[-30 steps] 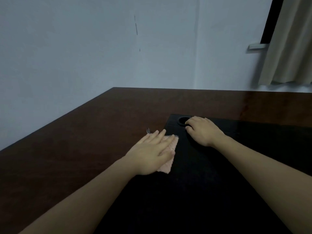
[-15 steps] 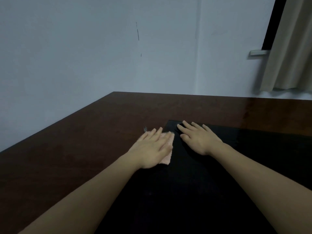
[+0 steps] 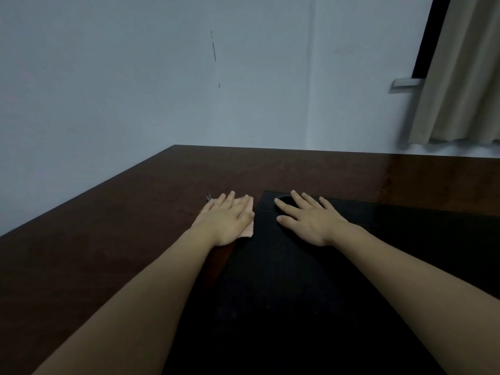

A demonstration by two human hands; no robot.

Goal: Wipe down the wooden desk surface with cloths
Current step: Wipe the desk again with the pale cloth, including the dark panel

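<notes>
With the left hand [image 3: 226, 220] flat on the pink cloth [image 3: 247, 228] and the right hand [image 3: 308, 220] spread on the black mat [image 3: 297, 293], even pressure should wipe the tabletop [image 3: 108, 239] best.

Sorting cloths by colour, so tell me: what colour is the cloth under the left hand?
Pale pink cloth, clearest in the head view.

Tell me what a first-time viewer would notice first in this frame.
Two bare forearms reach in from below, ending near the middle. The left hand presses flat on a pink cloth on the dark wooden desk. The right hand lies flat, fingers spread, on a black mat beside it.
</notes>
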